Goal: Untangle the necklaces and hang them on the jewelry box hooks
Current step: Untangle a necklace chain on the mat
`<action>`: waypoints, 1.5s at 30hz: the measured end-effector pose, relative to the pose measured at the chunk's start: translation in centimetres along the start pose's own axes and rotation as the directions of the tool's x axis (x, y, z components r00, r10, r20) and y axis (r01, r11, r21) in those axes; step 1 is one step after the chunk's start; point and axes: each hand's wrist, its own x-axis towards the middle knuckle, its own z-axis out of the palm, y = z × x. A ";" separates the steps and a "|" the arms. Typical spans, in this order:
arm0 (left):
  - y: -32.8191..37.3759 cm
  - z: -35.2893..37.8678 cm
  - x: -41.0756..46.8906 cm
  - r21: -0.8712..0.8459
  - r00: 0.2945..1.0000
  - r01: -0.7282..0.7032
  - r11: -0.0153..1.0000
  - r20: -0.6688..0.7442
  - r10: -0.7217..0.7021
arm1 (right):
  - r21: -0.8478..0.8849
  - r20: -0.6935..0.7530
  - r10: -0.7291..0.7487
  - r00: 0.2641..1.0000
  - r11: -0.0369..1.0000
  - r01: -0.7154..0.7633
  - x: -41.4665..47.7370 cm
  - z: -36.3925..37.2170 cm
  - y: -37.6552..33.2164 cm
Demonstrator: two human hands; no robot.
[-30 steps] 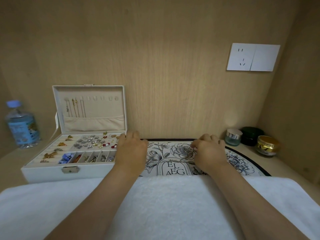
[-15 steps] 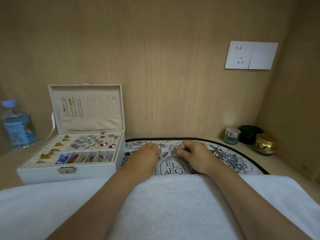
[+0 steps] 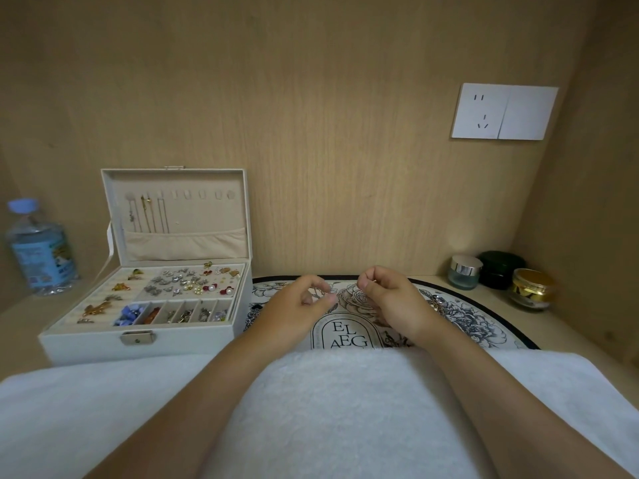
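Hands raised just above the mat (image 3: 484, 326): left hand (image 3: 297, 305) and right hand (image 3: 390, 299) near each other, fingers curled and pinched. Thin chain (image 3: 340, 289) faintly visible between them, too fine to tell whether gripped; cannot tell either hand's hold. Small metal cluster (image 3: 436, 303) on the mat just right of the right wrist, blurred.

Jewelry box (image 3: 103, 344) open on the bench (image 3: 20, 316), left of the mat, lid upright. Row of about eight hooks (image 3: 188, 194) across the lid; three necklaces (image 3: 148, 216) on the leftmost hooks, thin, silver and gold, ends tucked into the lid pocket. Tray below full of earrings (image 3: 186, 283) and brooches (image 3: 100, 307).

One bottle (image 3: 38, 247) at far left. Three jars (image 3: 498, 274) at the right corner: clear, dark green, gold. One towel (image 3: 345, 409) under both forearms. One socket (image 3: 503, 111) on the wall.
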 end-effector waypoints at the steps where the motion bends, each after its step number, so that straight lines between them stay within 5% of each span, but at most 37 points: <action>1: -0.1 0.1 0.0 0.027 0.999 -0.023 0.999 0.027 0.022 | 0.006 -0.002 -0.010 1.000 1.000 0.010 -0.1 0.1 -0.2; 10: -0.2 0.6 -0.3 -0.217 1.000 -0.030 0.976 0.002 0.031 | -0.015 -0.062 -0.076 0.995 0.997 0.075 -0.4 0.3 -0.5; 15: 0.5 0.6 -0.7 -0.304 0.999 -0.045 0.952 -0.019 0.041 | -0.177 -0.072 -0.165 0.984 0.973 0.150 -0.8 0.6 -0.2; 19: 0.3 0.5 -0.9 -0.279 0.999 -0.039 0.959 -0.040 0.029 | -0.238 -0.059 -0.284 0.957 0.935 0.263 -1.0 0.7 -0.7; 24: 0.1 0.5 -0.8 -0.258 0.995 -0.062 0.964 -0.092 0.040 | -0.259 -0.059 -0.257 0.965 0.937 0.234 -1.2 1.0 -1.1; 32: 0.2 0.4 -1.1 -0.169 0.992 -0.115 0.979 -0.071 0.104 | -0.039 -0.015 -0.144 0.989 0.989 0.143 -1.8 1.8 -2.0; 38: 0.0 0.8 -1.2 -0.060 0.990 -0.128 0.990 -0.068 0.124 | -0.064 -0.005 -0.099 0.995 0.993 0.099 -1.8 1.7 -1.4; 45: 0.1 0.6 -1.5 -0.102 0.994 -0.107 0.989 0.019 0.109 | -0.280 0.000 -0.232 0.973 0.934 0.223 -2.1 1.8 -1.4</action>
